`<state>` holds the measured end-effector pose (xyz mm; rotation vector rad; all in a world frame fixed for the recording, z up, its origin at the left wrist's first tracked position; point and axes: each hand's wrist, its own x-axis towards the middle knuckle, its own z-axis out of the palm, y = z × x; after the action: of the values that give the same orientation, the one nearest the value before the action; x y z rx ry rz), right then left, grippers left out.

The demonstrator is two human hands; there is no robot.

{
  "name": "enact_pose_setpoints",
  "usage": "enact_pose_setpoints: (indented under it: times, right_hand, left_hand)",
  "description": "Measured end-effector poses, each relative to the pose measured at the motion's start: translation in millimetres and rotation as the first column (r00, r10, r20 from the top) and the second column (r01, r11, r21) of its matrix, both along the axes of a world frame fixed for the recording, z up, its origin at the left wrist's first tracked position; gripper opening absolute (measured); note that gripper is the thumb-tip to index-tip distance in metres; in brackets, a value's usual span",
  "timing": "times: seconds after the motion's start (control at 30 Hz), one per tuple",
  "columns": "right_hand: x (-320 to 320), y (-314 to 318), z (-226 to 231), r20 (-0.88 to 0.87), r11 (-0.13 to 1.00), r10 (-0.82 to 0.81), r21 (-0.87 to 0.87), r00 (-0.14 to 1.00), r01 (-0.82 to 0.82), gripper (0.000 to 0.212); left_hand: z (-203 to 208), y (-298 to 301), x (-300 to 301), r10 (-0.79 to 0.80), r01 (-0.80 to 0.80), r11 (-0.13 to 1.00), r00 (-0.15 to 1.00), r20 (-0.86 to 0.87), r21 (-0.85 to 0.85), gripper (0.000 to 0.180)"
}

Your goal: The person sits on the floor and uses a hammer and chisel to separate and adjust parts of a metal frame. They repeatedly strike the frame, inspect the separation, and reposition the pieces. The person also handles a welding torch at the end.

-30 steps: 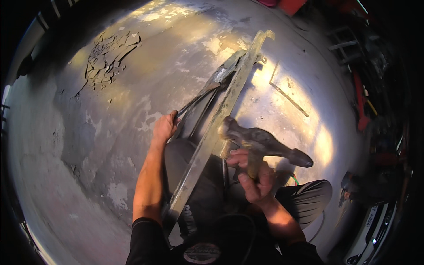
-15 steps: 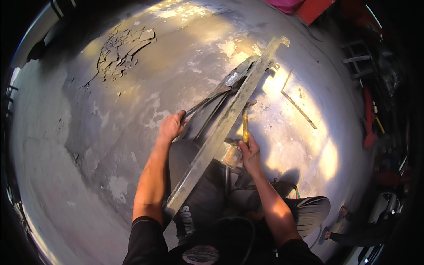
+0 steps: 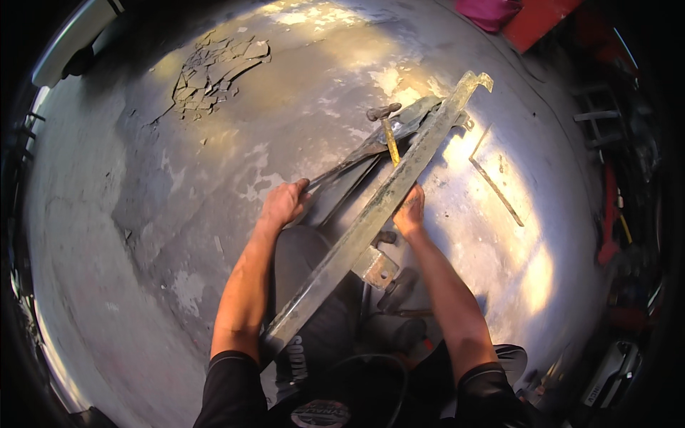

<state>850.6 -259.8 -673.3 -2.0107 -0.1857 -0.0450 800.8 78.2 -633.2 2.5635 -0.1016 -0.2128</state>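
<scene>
A long, dirty metal angle bar (image 3: 371,221) runs diagonally from my knees to the upper right. My left hand (image 3: 284,204) presses down with curled fingers on a bundle of dark flat metal strips (image 3: 349,160) lying left of the bar. My right hand (image 3: 410,214) sits against the bar's right side, closed on the yellow handle of a hammer (image 3: 389,139). The hammer reaches across the bar, and its dark head (image 3: 383,112) is over the far end of the strips. A small square plate (image 3: 374,267) is fixed to the bar near my legs.
The floor is worn concrete with a cracked, flaking patch (image 3: 214,71) at upper left. A thin L-shaped rod (image 3: 496,189) lies right of the bar. A red object (image 3: 535,18) and pink cloth (image 3: 492,11) are at the top right, tools (image 3: 614,214) along the right edge.
One second ago the hammer was raised close to my head. It came down, and its head now lies out over the dark strips. My left hand stayed on the strips.
</scene>
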Motion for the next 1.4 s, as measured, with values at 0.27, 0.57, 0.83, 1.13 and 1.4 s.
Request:
enact_pose_setpoints:
  times: [0.27, 0.57, 0.83, 1.13, 1.4]
  right_hand:
    - [9, -14, 4, -0.253, 0.925, 0.005, -0.366, 0.967, -0.101, 0.025]
    - [6, -34, -34, 0.136, 0.809, 0.079, -0.588, 0.988, 0.016, 0.018]
    - [-19, -8, -5, 0.106, 0.899, -0.011, -0.433, 0.994, 0.056, 0.018]
    - [-12, -14, 40, -0.077, 0.778, 0.018, -0.625, 0.997, -0.063, 0.017]
    - [-70, 4, 99, -0.117, 0.876, -0.248, -0.451, 0.962, 0.171, 0.032]
  left_hand:
    - [-15, 8, -3, 0.020, -0.020, 1.000, 1.000, 0.001, -0.006, 0.029]
    - [-9, -8, -1, 0.001, -0.001, 0.997, 1.000, 0.002, -0.081, 0.028]
    - [-19, -3, -1, 0.009, -0.011, 0.987, 1.000, -0.010, -0.158, 0.030]
    - [-18, -8, -6, 0.017, -0.023, 0.984, 0.999, -0.035, -0.178, 0.036]
    - [-12, 9, -16, 0.071, -0.107, 0.968, 0.985, -0.160, -0.229, 0.039]
